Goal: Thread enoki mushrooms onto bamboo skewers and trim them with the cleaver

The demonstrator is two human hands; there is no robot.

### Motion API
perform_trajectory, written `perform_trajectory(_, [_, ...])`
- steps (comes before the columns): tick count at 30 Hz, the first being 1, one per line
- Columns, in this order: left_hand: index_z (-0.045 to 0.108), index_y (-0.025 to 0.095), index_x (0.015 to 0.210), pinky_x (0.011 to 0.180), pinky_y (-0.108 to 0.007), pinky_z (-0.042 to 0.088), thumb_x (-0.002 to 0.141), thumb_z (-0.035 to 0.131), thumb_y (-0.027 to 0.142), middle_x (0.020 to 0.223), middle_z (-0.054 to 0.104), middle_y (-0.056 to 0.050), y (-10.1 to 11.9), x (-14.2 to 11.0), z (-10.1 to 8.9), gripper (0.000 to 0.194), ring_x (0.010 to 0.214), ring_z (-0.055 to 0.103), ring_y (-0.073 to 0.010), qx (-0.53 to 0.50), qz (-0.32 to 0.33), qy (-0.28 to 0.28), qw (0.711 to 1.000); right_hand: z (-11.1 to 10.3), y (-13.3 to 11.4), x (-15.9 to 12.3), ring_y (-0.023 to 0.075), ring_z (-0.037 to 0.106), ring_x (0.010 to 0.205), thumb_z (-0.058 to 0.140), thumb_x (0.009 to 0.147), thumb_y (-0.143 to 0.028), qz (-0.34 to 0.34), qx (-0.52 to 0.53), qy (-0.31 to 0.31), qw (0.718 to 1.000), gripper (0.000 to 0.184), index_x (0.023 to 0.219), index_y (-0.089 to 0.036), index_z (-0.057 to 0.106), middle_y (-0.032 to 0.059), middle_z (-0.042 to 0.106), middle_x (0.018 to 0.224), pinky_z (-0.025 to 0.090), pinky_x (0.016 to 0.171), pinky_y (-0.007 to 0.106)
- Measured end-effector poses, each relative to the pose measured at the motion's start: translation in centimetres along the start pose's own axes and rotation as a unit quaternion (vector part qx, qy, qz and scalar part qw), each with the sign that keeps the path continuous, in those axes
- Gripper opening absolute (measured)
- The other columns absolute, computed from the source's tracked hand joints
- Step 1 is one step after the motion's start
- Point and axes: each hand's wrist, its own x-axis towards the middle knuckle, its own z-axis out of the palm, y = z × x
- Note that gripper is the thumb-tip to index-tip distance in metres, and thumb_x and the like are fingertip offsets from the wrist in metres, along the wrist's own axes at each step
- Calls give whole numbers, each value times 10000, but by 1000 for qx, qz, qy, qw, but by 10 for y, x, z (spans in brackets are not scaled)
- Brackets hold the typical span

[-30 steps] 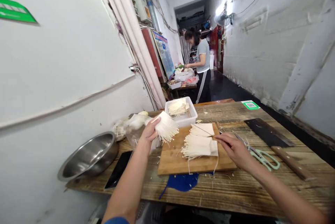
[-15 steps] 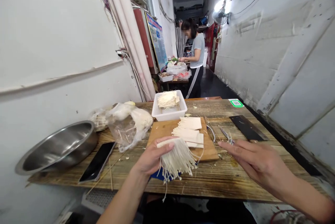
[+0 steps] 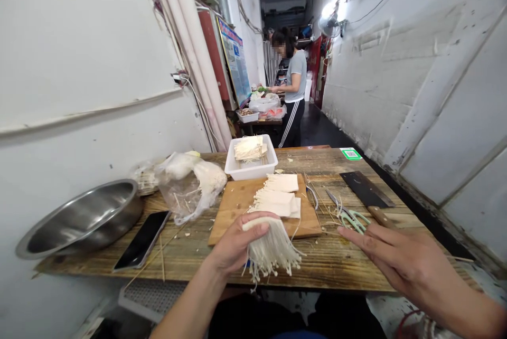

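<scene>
A flat bunch of enoki mushrooms [image 3: 271, 249] hangs from my left hand [image 3: 233, 241], which is closed on its cut end, caps drooping downward. My right hand [image 3: 400, 260] is closed, its fingers pressed together. A thin bamboo skewer [image 3: 461, 259] juts out beyond it, seemingly gripped there; most of it is hidden. Just past those fingertips lie scissors with pale green handles [image 3: 354, 220]. More trimmed enoki bunches [image 3: 275, 203] rest on the wooden cutting board [image 3: 233, 201] in front of my left hand.
Behind the board stands a white tub [image 3: 249, 171] of enoki. A cleaver [image 3: 366, 189] and loose skewers [image 3: 321, 199] lie right. Leftward are a plastic bag [image 3: 190, 191] of enoki, a phone [image 3: 142, 240] and a steel basin [image 3: 83, 217]. A person [image 3: 295, 77] works at a farther table.
My right hand has moved slightly right and away from the enoki, uncovering the scissors' handles. A skewer end now shows beyond it. My left hand still holds the bunch. The view has shifted slightly.
</scene>
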Motion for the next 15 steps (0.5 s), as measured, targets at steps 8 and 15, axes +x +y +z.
perform_trajectory(8, [700, 177, 913, 598, -224, 449, 554, 848, 284, 720, 672, -10, -12, 1, 3, 402, 622, 592, -125, 2, -16, 74, 997, 15, -10, -10, 126, 520, 548, 359, 892, -97, 26, -19, -23, 999, 498, 1369, -230, 412, 5, 578, 767, 372, 492, 262])
perform_trajectory(15, [677, 143, 725, 618, -242, 466, 466, 879, 266, 782, 715, -38, -10, -2, 6, 351, 647, 612, -145, 1, -6, 135, 991, 17, -14, -12, 130, 514, 574, 347, 887, -88, 30, -30, -43, 998, 526, 1391, -236, 373, 3, 555, 773, 348, 502, 275])
